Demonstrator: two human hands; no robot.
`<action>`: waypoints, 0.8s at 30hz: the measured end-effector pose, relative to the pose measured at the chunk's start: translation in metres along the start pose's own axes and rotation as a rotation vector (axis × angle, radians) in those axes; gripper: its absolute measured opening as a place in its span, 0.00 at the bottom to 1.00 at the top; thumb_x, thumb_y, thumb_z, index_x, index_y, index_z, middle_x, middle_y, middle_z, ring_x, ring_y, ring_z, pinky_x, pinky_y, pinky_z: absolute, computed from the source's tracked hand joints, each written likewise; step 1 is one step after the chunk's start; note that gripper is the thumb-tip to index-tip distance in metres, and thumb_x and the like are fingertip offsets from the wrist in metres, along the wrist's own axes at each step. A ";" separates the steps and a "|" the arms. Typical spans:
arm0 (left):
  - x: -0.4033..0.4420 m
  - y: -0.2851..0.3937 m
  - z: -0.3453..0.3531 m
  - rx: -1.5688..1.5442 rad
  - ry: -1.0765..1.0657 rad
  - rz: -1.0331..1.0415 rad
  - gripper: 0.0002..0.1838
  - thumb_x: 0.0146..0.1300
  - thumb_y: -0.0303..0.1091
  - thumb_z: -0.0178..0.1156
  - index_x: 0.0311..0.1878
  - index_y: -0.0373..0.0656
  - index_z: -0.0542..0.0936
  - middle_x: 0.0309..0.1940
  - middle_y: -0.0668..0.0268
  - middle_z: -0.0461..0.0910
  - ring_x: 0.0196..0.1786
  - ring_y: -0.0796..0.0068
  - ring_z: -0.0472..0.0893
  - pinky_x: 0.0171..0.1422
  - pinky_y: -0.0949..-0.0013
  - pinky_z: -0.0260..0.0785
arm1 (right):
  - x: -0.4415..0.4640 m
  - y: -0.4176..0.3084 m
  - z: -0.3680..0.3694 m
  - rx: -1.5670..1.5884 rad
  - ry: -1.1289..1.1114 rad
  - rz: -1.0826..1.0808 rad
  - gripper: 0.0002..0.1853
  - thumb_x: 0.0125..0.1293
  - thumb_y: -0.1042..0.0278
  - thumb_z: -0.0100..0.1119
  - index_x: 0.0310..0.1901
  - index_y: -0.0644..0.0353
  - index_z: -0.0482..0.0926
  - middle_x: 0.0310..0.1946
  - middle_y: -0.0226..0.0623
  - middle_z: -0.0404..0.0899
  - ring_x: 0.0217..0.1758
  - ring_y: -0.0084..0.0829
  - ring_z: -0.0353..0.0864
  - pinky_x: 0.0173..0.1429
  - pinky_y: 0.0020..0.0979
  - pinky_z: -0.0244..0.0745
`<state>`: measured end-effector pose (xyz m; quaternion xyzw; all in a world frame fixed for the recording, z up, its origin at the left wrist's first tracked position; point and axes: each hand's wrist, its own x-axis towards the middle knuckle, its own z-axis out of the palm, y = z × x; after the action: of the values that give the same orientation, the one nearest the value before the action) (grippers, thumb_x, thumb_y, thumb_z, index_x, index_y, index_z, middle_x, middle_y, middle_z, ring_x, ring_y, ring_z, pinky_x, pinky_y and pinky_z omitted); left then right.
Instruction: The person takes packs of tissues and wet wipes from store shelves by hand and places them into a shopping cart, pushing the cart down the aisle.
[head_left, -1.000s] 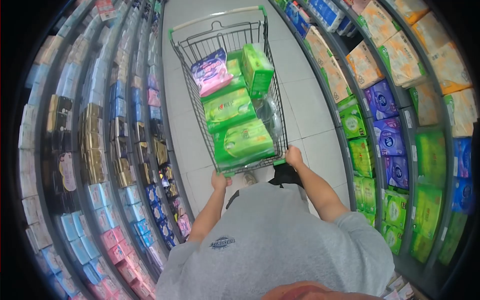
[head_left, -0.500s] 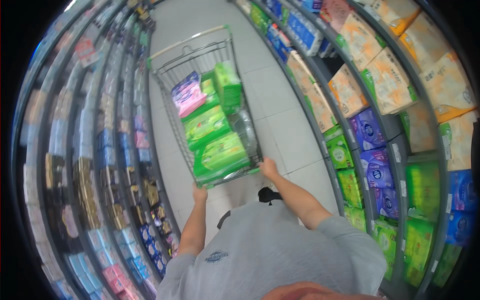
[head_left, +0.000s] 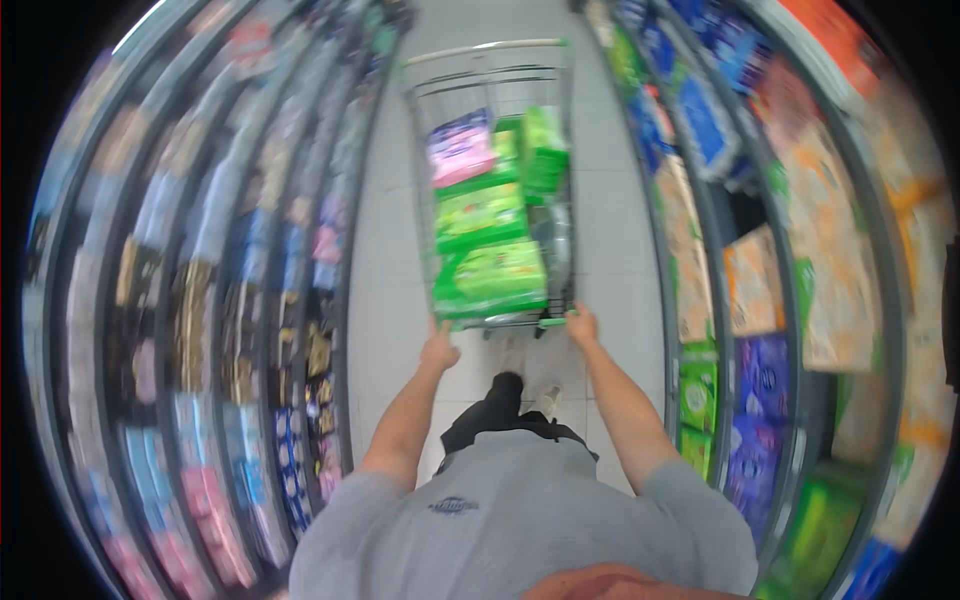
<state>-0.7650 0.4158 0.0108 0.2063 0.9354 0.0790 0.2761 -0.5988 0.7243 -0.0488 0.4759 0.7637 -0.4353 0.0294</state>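
A wire shopping cart (head_left: 490, 75) stands in front of my body. My left hand (head_left: 439, 347) is closed round the left end of its near edge, and my right hand (head_left: 582, 326) grips the right end, by a green piece. Inside the cart lie two green packs, a nearer one (head_left: 492, 278) and one behind it (head_left: 478, 213). A pink and purple pack (head_left: 461, 150) rests at the far left, and a green upright pack (head_left: 544, 152) at the far right. A clear, shiny item (head_left: 549, 235) sits along the right side.
Long shelves (head_left: 268, 300) with small packs run along the left. Shelves on the right hold orange and cream packs (head_left: 754, 281), purple packs (head_left: 762, 375) and green packs (head_left: 697, 390). Pale floor tiles (head_left: 615, 230) lie between them. My feet (head_left: 549, 400) show below the cart.
The cart and both hands have shifted right in view and now point straighter ahead. The shelves on both sides have slid and blurred. More of my legs and shoes shows. Both hands keep their grip.
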 end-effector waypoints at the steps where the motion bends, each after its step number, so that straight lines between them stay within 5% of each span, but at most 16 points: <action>1: 0.003 0.019 -0.010 0.013 -0.036 -0.056 0.46 0.49 0.31 0.62 0.74 0.54 0.56 0.78 0.48 0.37 0.53 0.42 0.80 0.57 0.50 0.75 | 0.016 0.007 -0.001 0.025 0.024 -0.042 0.27 0.61 0.65 0.61 0.63 0.61 0.74 0.58 0.51 0.77 0.60 0.45 0.78 0.63 0.38 0.71; 5: 0.033 0.064 -0.022 0.029 -0.093 -0.135 0.48 0.49 0.31 0.63 0.75 0.48 0.53 0.77 0.43 0.34 0.53 0.43 0.80 0.57 0.52 0.75 | 0.070 0.022 -0.003 0.115 0.075 -0.158 0.29 0.63 0.70 0.60 0.67 0.60 0.69 0.48 0.44 0.82 0.45 0.35 0.82 0.47 0.35 0.78; 7: 0.045 0.078 -0.028 0.051 -0.122 -0.098 0.48 0.49 0.32 0.63 0.74 0.43 0.52 0.76 0.37 0.34 0.53 0.43 0.81 0.57 0.53 0.75 | 0.057 -0.008 -0.036 0.586 -0.203 0.039 0.33 0.64 0.72 0.59 0.71 0.58 0.62 0.39 0.34 0.78 0.35 0.25 0.76 0.36 0.28 0.74; 10: 0.063 0.088 -0.043 0.088 -0.150 -0.045 0.48 0.50 0.34 0.63 0.74 0.38 0.52 0.74 0.31 0.35 0.52 0.44 0.81 0.57 0.53 0.75 | 0.065 -0.033 -0.048 0.666 -0.199 0.110 0.34 0.64 0.74 0.59 0.72 0.57 0.58 0.35 0.28 0.73 0.32 0.20 0.71 0.33 0.25 0.69; 12: 0.076 0.091 -0.047 0.116 -0.143 -0.028 0.48 0.50 0.35 0.64 0.73 0.37 0.52 0.73 0.29 0.36 0.52 0.44 0.81 0.57 0.54 0.75 | 0.080 -0.043 -0.050 0.658 -0.187 0.140 0.39 0.62 0.74 0.62 0.73 0.59 0.56 0.41 0.34 0.76 0.33 0.23 0.73 0.33 0.27 0.71; 14: 0.086 0.102 -0.049 0.170 -0.154 0.028 0.48 0.50 0.36 0.64 0.73 0.36 0.52 0.72 0.27 0.38 0.52 0.44 0.81 0.57 0.55 0.74 | 0.103 -0.029 -0.049 0.343 -0.153 0.076 0.45 0.57 0.72 0.64 0.74 0.67 0.50 0.64 0.54 0.70 0.64 0.43 0.73 0.63 0.34 0.69; 15: 0.091 0.109 -0.051 0.153 -0.149 0.020 0.47 0.50 0.36 0.64 0.73 0.35 0.53 0.72 0.26 0.38 0.51 0.44 0.81 0.57 0.55 0.74 | 0.098 -0.045 -0.067 0.318 -0.190 0.096 0.48 0.55 0.69 0.66 0.73 0.71 0.48 0.67 0.60 0.65 0.72 0.46 0.65 0.71 0.34 0.60; 18: 0.120 0.114 -0.059 0.140 -0.125 0.032 0.45 0.50 0.34 0.63 0.73 0.39 0.55 0.72 0.27 0.39 0.50 0.44 0.82 0.56 0.54 0.75 | 0.111 -0.052 -0.065 0.041 -0.040 -0.043 0.51 0.50 0.66 0.66 0.73 0.71 0.49 0.61 0.64 0.70 0.67 0.50 0.71 0.68 0.37 0.66; 21: 0.128 0.106 -0.053 0.158 -0.114 0.069 0.44 0.49 0.33 0.62 0.73 0.43 0.57 0.72 0.29 0.40 0.48 0.45 0.82 0.55 0.52 0.75 | 0.113 -0.067 -0.075 -0.031 -0.116 -0.007 0.54 0.50 0.64 0.66 0.74 0.69 0.45 0.53 0.63 0.77 0.59 0.53 0.77 0.63 0.40 0.71; 24: 0.136 0.118 -0.069 0.157 -0.087 0.115 0.43 0.48 0.32 0.61 0.72 0.44 0.60 0.72 0.29 0.43 0.46 0.45 0.83 0.52 0.52 0.76 | 0.111 -0.084 -0.085 -0.074 -0.167 0.045 0.61 0.49 0.61 0.71 0.76 0.65 0.36 0.57 0.62 0.74 0.62 0.52 0.75 0.64 0.39 0.70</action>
<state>-0.8661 0.5778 0.0337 0.2838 0.9125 0.0123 0.2944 -0.6910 0.8472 0.0060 0.4536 0.7631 -0.4444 0.1205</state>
